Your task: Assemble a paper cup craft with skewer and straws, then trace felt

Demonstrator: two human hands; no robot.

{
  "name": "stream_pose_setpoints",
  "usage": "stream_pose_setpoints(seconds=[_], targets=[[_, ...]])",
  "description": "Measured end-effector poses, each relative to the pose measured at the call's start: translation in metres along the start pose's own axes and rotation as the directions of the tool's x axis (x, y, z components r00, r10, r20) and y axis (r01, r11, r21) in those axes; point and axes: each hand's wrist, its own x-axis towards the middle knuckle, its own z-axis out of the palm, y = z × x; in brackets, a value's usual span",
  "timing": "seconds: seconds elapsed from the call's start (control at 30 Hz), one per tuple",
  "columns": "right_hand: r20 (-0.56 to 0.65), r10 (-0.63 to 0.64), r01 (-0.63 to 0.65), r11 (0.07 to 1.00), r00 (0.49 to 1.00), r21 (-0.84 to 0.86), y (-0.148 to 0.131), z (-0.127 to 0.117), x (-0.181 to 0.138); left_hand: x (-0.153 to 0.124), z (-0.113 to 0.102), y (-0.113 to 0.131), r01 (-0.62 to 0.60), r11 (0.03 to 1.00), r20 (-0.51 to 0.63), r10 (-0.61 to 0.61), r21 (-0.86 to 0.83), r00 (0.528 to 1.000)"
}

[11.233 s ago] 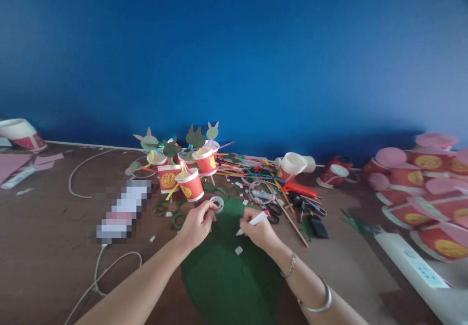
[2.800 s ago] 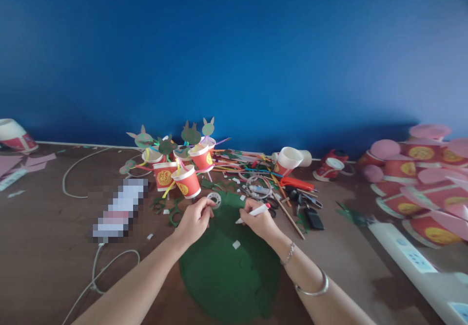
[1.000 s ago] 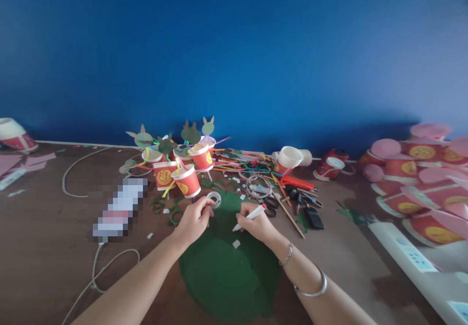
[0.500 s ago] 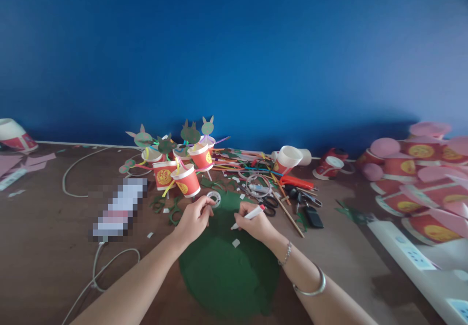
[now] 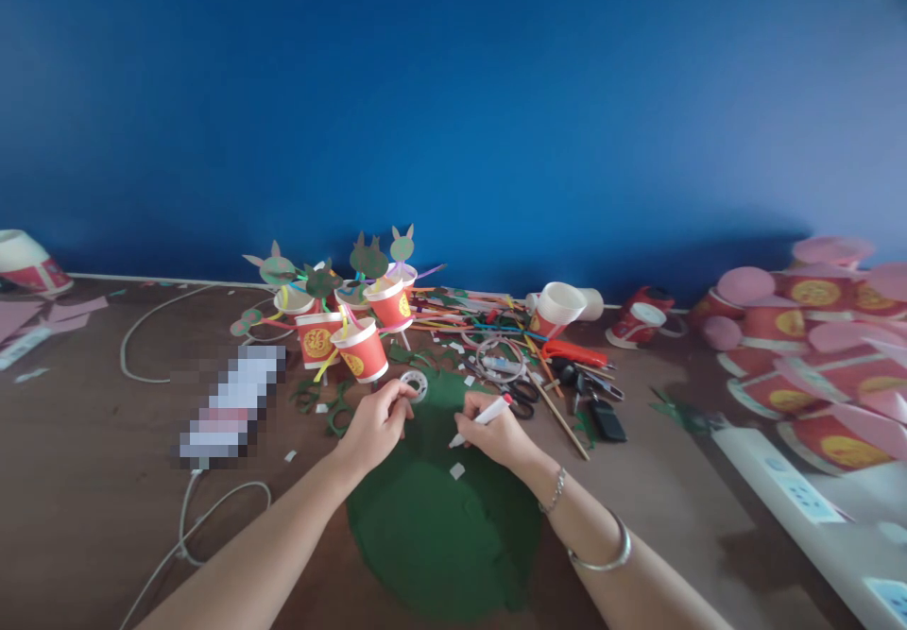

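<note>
A large dark green felt sheet (image 5: 439,536) lies on the brown table in front of me. My left hand (image 5: 375,427) rests on its far edge, fingers pinched together beside a small roll of clear tape (image 5: 415,385); what they hold is hidden. My right hand (image 5: 496,436) is closed round a white marker (image 5: 482,417) with a red cap end, its tip pointing down at the felt. A small white paper scrap (image 5: 457,470) lies on the felt just below the marker.
Red paper cups with green bunny cut-outs (image 5: 354,323) stand behind the felt. Straws, scissors (image 5: 522,396), a red cutter (image 5: 573,354) and tipped cups (image 5: 559,309) lie to the right. Pink-lidded cups (image 5: 814,347) and a power strip (image 5: 786,488) sit far right; white cables (image 5: 191,517) left.
The marker in my right hand has shifted slightly over the felt. My left hand has stayed by the tape roll. The view has barely moved.
</note>
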Motion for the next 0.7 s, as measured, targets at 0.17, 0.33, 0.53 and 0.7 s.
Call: stream_pose_setpoints(seconds=[0.17, 0.33, 0.53, 0.7], targets=[[-0.052, 0.018, -0.017, 1.0, 0.998, 0.015, -0.0044, -0.0007, -0.0005, -0.0003, 0.0006, -0.0016, -0.005, 1.0, -0.004, 0.005, -0.002, 1.0], [-0.08, -0.011, 0.004, 0.997, 0.997, -0.083, -0.0044, 0.0005, -0.0003, -0.0001, 0.0013, -0.0026, -0.005, 1.0, -0.004, 0.005, -0.007, 1.0], [-0.041, -0.036, 0.034, 0.998, 0.998, -0.049, -0.0011, -0.0002, -0.0001, -0.0002, 0.0005, -0.0012, 0.002, 1.0, -0.001, -0.002, -0.002, 1.0], [-0.013, 0.028, -0.028, 0.999, 1.0, 0.042, -0.0041, -0.0011, -0.001, 0.0, -0.0001, -0.001, -0.005, 1.0, -0.002, 0.005, -0.002, 1.0]])
